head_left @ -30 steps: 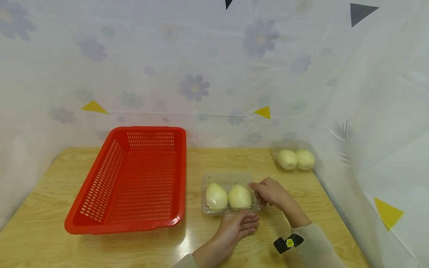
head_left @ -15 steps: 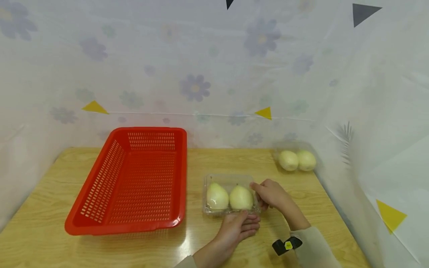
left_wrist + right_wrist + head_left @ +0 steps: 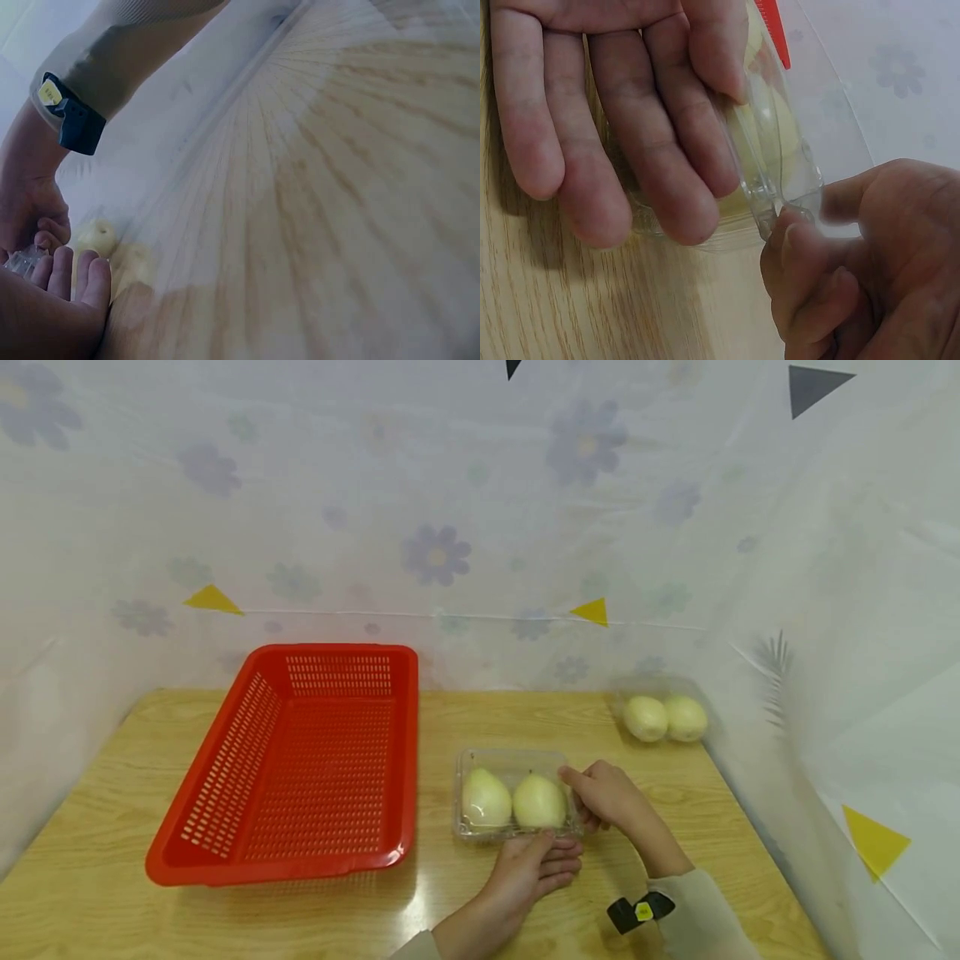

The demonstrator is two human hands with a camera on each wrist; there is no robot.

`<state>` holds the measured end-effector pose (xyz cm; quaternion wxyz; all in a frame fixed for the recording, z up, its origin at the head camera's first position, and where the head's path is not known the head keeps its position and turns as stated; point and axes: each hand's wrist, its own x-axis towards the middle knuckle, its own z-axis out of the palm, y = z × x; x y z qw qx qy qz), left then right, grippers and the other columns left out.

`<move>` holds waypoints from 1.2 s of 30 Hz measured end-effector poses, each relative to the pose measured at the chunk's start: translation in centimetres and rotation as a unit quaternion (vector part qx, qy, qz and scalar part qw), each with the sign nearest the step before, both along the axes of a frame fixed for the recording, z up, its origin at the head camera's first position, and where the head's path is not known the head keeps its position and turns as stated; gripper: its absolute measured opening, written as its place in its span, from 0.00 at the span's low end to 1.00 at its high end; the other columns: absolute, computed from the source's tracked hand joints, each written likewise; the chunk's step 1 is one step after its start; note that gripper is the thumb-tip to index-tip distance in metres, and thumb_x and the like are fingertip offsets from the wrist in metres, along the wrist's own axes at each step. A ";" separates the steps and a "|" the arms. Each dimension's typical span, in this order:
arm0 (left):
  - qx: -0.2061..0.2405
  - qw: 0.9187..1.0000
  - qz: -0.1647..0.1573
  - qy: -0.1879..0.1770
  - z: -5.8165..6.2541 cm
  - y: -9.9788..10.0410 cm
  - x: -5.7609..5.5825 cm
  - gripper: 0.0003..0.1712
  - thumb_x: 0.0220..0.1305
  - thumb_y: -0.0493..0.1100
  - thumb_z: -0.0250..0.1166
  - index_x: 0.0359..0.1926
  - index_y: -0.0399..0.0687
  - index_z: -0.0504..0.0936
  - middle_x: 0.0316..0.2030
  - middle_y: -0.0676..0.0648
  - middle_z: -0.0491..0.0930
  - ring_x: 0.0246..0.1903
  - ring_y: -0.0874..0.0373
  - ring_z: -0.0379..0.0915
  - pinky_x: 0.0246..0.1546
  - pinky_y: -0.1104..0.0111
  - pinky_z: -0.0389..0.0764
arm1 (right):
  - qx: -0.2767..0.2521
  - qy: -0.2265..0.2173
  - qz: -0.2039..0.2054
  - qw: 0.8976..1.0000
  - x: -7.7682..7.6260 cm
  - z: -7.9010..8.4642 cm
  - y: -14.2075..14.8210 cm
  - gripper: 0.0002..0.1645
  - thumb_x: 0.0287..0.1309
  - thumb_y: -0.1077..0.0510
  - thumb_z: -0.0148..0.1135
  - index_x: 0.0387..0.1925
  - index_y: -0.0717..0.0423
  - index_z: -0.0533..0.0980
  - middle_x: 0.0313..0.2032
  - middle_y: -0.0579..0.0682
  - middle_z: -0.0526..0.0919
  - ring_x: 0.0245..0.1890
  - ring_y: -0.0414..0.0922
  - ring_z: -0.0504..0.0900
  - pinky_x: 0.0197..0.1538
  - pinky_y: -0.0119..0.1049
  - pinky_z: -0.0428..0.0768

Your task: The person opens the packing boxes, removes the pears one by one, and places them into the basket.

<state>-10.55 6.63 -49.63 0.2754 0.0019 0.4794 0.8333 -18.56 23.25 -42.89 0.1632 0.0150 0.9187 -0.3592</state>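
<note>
Almost unchanged, lower centre: right hand (image 3: 609,795) pinches clear box (image 3: 519,762), left hand (image 3: 519,870) has fingers straight, work seemingly stalled

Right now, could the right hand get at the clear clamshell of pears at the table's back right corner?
Probably yes, once it lets go: the right hand pinches the right end of the near clamshell, but only bare tabletop shows between that hand and the far clamshell.
</note>
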 end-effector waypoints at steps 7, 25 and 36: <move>-0.003 1.000 0.001 0.000 0.1 -0.1 0.1 0.26 0.78 0.50 0.49 0.55 0.31 0.80 0.52 0.39 0.83 0.52 0.48 0.81 0.53 0.61 0.82 | -0.007 -0.003 0.003 1.000 0.0 -0.3 0.0 0.39 0.72 0.38 0.48 0.10 0.56 0.74 0.10 0.51 0.75 0.10 0.47 0.74 0.16 0.41 0.72; -0.011 1.000 0.002 -0.003 -0.1 0.2 0.0 0.25 0.78 0.51 0.49 0.54 0.33 0.80 0.50 0.41 0.84 0.50 0.49 0.82 0.51 0.60 0.83 | -0.011 -0.039 0.005 0.999 -0.1 -0.4 0.1 0.41 0.74 0.37 0.43 0.09 0.55 0.72 0.08 0.48 0.73 0.09 0.43 0.71 0.14 0.35 0.68; -0.024 1.000 0.015 0.004 0.3 0.2 0.1 0.25 0.78 0.50 0.48 0.52 0.33 0.81 0.49 0.41 0.84 0.49 0.50 0.82 0.50 0.61 0.83 | -0.002 -0.026 0.011 1.000 -0.3 -0.7 0.0 0.42 0.74 0.36 0.42 0.08 0.55 0.71 0.08 0.48 0.72 0.08 0.42 0.69 0.13 0.32 0.64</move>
